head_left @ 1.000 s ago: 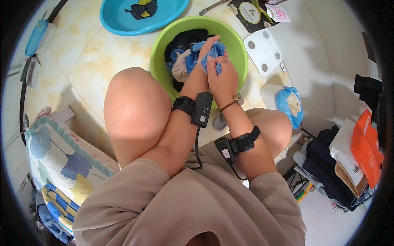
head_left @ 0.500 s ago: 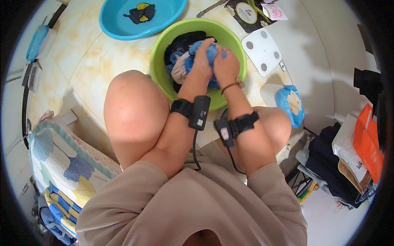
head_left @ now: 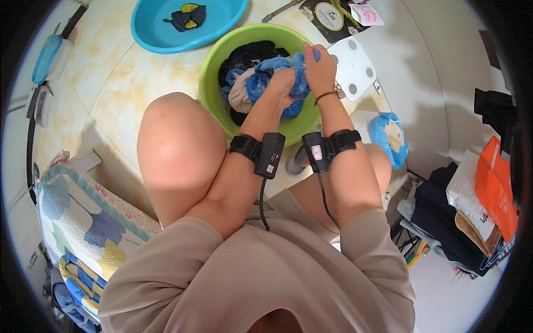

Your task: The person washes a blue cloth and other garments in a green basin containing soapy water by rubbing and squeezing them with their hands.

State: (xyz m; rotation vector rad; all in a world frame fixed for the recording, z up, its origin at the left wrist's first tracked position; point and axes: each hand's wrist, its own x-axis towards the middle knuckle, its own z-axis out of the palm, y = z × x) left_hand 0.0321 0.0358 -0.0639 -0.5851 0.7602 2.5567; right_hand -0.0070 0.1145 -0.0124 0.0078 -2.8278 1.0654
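A wet-looking blue fluffy cloth (head_left: 259, 83) is gathered in both hands over a green basin (head_left: 298, 126). My left hand (head_left: 282, 83) is closed on the cloth's middle, inside the basin. At the basin's right rim, my right hand (head_left: 320, 69) grips the other end of the cloth, its fingers wrapped around it. Beside the blue cloth lies a pale beige cloth (head_left: 240, 95), and a black cloth (head_left: 247, 58) fills the basin's far left. The fingertips of my left hand are partly hidden in the folds.
A blue basin (head_left: 152, 41) beyond holds a black and yellow cloth (head_left: 187, 18). To the right are a white scale (head_left: 355, 72) and a small bin lined with a blue bag (head_left: 382, 133). A patterned quilt (head_left: 83, 211) hangs at left; clothes and bags (head_left: 477, 205) are piled at right.
My right hand has moved right to the basin's rim, drawing the blue cloth with it. The hands are farther apart, with the cloth stretched between them.
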